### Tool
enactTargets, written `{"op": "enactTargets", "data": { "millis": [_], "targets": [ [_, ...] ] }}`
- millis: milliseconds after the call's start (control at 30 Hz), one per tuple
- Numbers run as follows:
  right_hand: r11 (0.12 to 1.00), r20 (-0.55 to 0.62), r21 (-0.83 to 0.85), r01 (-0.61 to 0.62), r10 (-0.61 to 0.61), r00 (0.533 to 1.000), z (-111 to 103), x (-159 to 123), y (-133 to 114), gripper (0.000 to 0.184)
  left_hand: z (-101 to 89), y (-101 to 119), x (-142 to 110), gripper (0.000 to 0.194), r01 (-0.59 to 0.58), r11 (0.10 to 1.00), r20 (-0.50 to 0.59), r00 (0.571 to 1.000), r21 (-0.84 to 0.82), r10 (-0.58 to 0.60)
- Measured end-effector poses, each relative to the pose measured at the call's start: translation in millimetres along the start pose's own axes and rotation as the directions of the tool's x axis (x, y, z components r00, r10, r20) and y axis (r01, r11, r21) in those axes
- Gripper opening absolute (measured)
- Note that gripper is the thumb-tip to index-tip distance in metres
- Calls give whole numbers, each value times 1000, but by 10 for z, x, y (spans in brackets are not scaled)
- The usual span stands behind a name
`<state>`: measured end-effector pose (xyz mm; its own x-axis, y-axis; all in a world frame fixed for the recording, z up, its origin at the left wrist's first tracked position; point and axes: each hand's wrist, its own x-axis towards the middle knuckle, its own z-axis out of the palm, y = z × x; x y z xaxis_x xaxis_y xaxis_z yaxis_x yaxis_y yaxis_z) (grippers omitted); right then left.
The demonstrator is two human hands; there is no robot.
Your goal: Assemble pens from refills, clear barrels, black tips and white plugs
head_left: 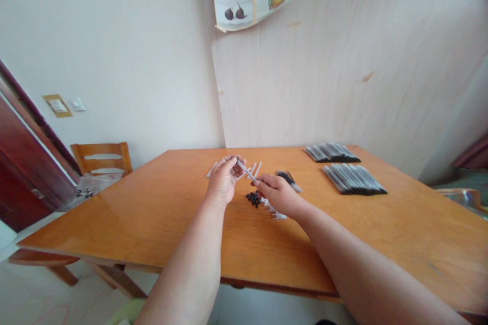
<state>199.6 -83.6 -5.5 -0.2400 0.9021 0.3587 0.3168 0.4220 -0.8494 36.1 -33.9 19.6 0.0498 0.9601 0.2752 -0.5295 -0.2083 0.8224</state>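
Above the middle of the table, my left hand and my right hand hold a slim translucent plastic tube between them. The left fingers grip its upper far end, and the right fingers pinch its lower end. The tube slants down to the right. Below the right hand lies a small pile of black caps. Beside them are small white plastic pieces, partly hidden by the right hand. More pale tubes lie behind the hands. Thin dark sticks lie just beyond the right hand.
Two rows of black-ended clear tubes, a far row and a nearer row, lie on the right of the wooden table. A chair with a plastic bag stands at the left. The wall is behind the table.
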Motion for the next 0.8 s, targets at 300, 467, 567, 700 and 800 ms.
{"op": "enactTargets", "data": {
  "millis": [300, 467, 567, 700, 800],
  "targets": [
    [1000, 8, 15, -10, 9, 1000, 3, 3, 29, 26, 40, 4, -18, 30, 26, 999, -31, 999, 23, -25],
    [1000, 10, -6, -4, 4, 1000, -4, 2, 30, 27, 13, -2, -12, 26, 31, 999, -14, 999, 24, -31],
    [1000, 7, 1, -14, 14, 1000, -9, 0, 15, 27, 4, 1, -11, 27, 35, 999, -2, 999, 27, -35],
    [1000, 1, -1, -21, 21, 1000, -6, 4, 22, 27, 25, -4, -15, 30, 27, 999, -14, 1000, 27, -26],
    [1000, -8, -2, 8, -8, 1000, 8, 13, 49, 25, 35, -17, -13, 30, 25, 999, -33, 999, 33, -23]
  ]
}}
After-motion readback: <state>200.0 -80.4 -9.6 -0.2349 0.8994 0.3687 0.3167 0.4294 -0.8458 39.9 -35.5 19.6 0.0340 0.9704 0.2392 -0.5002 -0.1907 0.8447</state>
